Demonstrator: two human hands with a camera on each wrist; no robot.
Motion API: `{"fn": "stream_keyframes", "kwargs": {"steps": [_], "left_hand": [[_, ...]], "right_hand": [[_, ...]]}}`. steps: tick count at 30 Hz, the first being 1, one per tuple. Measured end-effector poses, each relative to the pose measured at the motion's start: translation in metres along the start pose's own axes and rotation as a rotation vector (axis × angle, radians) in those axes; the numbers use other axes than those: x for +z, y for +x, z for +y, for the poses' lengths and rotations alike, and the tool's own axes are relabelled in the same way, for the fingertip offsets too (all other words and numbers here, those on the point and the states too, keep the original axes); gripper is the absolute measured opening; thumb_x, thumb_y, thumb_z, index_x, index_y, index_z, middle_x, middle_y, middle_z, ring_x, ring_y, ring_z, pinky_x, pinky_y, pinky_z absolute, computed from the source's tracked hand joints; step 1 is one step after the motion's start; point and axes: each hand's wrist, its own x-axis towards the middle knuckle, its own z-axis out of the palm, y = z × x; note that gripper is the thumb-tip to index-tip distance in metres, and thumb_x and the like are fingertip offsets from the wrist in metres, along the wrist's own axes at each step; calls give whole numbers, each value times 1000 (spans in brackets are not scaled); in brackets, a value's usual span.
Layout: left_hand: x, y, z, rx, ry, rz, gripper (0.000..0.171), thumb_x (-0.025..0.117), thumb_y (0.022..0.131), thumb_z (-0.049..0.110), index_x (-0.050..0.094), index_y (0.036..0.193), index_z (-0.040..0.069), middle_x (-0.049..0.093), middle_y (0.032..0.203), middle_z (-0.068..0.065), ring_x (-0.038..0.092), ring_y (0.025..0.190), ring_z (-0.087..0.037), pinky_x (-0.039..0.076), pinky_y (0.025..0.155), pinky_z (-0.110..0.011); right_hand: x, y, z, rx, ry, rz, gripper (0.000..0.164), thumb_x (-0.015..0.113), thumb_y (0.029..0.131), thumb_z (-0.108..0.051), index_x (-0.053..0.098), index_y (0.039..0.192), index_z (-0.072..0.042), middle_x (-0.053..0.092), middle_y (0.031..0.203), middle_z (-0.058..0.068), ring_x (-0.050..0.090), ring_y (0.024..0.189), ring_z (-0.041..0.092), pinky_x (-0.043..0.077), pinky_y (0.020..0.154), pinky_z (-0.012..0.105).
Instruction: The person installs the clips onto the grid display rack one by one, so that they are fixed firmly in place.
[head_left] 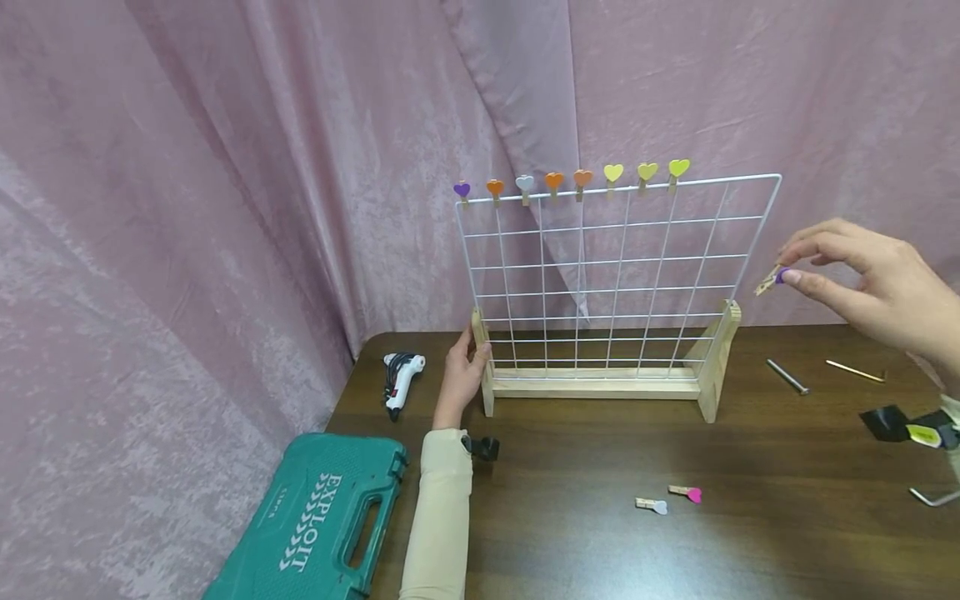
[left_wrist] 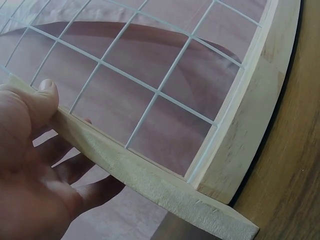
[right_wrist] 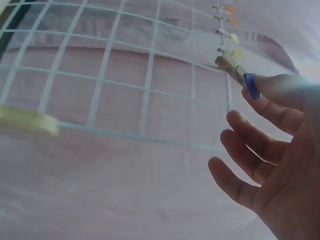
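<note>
A white wire grid [head_left: 731, 179] stands upright in a wooden stand [head_left: 592, 388] on the table. My left hand [head_left: 461, 375] grips the stand's left side post [left_wrist: 125, 157], thumb on the near side and fingers behind it. Off to the right of the grid, my right hand [head_left: 873, 283] pinches a small wooden clothespin [right_wrist: 232, 67] by its purple heart, the tip pointing toward the grid without touching it. Along the grid's top wire sit several heart clothespins: purple, orange, white and yellow, the rightmost yellow one [head_left: 678, 168] past the middle.
On the table lie a white heart clothespin [head_left: 651, 506] and a pink one [head_left: 686, 494]. A bolt [head_left: 787, 377], a thin brass-coloured rod [head_left: 855, 371] and a hex key [head_left: 933, 500] are at right. A glue gun [head_left: 403, 383] and a green tool case [head_left: 322, 508] lie at left.
</note>
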Motion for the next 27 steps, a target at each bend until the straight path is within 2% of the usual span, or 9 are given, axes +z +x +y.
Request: {"fn": "stream_keyframes", "kwargs": {"steps": [4, 7, 12, 15, 24, 27], "left_hand": [[0, 0, 2, -9, 7, -8, 47, 49, 95, 6, 35, 138, -6, 49, 129, -25, 49, 115, -38, 45, 93, -43], [-1, 0, 2, -9, 13, -9, 47, 49, 95, 5, 34, 138, -7, 48, 131, -24, 49, 116, -38, 44, 94, -43], [-1, 0, 1, -9, 17, -4, 46, 49, 95, 3, 36, 137, -8, 50, 128, -25, 51, 113, -38, 46, 92, -44], [-1, 0, 1, -17, 20, -2, 46, 50, 95, 3, 36, 137, -7, 49, 130, -23, 51, 114, -35, 46, 92, -43], [-2, -1, 1, -19, 26, 10, 48, 50, 95, 7, 35, 138, -6, 50, 129, -24, 52, 113, -35, 47, 91, -42], [-1, -2, 1, -25, 23, 12, 48, 50, 95, 5, 34, 139, -6, 50, 129, -24, 51, 113, -35, 46, 92, -43]], "right_hand": [[-6, 26, -5, -50, -86, 22, 19, 67, 78, 7, 64, 94, -3, 47, 107, -21, 39, 96, -14, 29, 78, 6], [-10, 44, -8, -36, -112, 34, 15, 64, 81, 5, 63, 94, -2, 49, 107, -13, 36, 97, -13, 28, 77, 9], [-13, 70, -11, -39, -141, 12, 10, 59, 85, 3, 61, 95, 0, 52, 108, 15, 45, 98, 20, 31, 71, 31], [-14, 85, -11, -43, -145, -2, 11, 56, 87, 2, 60, 97, 2, 51, 108, 21, 44, 95, 35, 30, 67, 40], [-12, 116, -12, 39, -158, -109, 11, 54, 90, -4, 60, 99, -3, 44, 112, 21, 38, 105, 39, 30, 75, 55], [-11, 123, -12, 42, -204, -137, 9, 55, 90, -6, 62, 97, -5, 43, 114, 19, 36, 107, 40, 31, 72, 56]]}}
